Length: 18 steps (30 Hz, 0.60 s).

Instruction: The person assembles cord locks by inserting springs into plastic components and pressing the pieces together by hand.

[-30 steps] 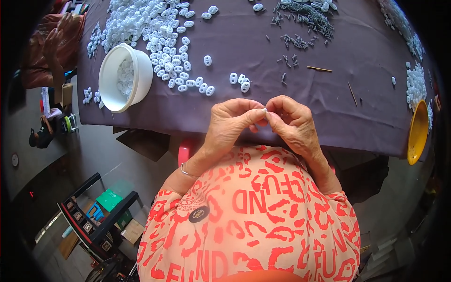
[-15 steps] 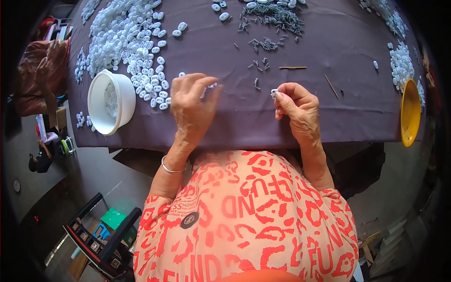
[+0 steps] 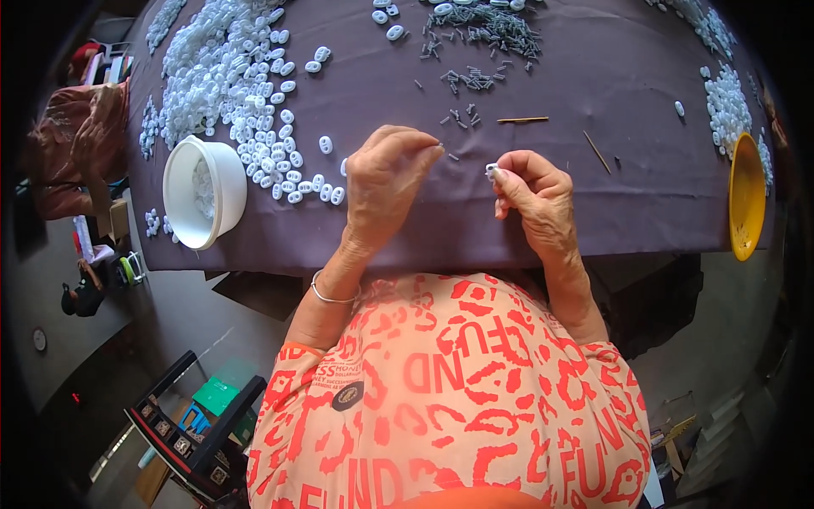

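My right hand (image 3: 536, 191) is closed in a pinch on a small white plastic piece (image 3: 491, 170) with a dark opening, held over the cloth-covered table. To its left, my left hand (image 3: 381, 182) has thumb and forefinger pressed together. A tiny bit of a small grey pin (image 3: 441, 146) shows at those fingertips. Just beside them lies another grey pin (image 3: 453, 156). Beyond, loose grey pins (image 3: 471, 80) lie scattered below a dense pile of grey pins (image 3: 487, 32). Oval white pieces (image 3: 326, 193) with two openings lie left of my left hand.
A large heap of white pieces (image 3: 212, 72) covers the far left, by a white tub (image 3: 230, 191). At right are a yellow dish (image 3: 746, 197) and more white pieces (image 3: 726, 106). Two thin sticks, one golden (image 3: 523, 120), one brown (image 3: 597, 152), lie mid-right. Another person (image 3: 72, 140) sits left.
My left hand has moved right to the loose grey pins and its fingers have closed; one pin there is gone from the cloth. My right hand keeps the white piece nearly still.
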Available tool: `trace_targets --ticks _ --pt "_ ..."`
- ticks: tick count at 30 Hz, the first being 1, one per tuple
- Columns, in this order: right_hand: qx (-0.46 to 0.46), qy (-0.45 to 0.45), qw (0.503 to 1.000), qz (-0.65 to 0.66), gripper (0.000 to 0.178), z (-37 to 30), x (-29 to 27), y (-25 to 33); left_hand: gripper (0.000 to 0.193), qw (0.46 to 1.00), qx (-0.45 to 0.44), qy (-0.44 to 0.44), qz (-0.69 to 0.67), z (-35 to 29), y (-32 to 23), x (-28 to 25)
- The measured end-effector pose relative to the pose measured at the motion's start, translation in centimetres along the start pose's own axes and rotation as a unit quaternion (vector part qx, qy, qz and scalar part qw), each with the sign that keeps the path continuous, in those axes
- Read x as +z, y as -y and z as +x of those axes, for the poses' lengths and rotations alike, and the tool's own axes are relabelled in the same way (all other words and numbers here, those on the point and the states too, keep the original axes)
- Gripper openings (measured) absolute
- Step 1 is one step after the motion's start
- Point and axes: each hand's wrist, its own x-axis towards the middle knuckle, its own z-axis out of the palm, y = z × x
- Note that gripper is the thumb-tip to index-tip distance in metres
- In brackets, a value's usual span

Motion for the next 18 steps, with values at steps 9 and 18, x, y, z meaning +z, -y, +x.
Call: trace_targets --ticks 9,18 --pt "-0.004 0.006 1.0 -0.005 0.013 0.0 0.1 -0.2 0.022 0.991 0.022 -0.057 0.123 -2.0 0.6 -1.5" --pt "-0.01 0.008 1.0 -0.012 0.013 0.0 0.1 -0.2 0.013 0.963 0.113 -0.007 0.244 -0.5 1.2 -1.5"
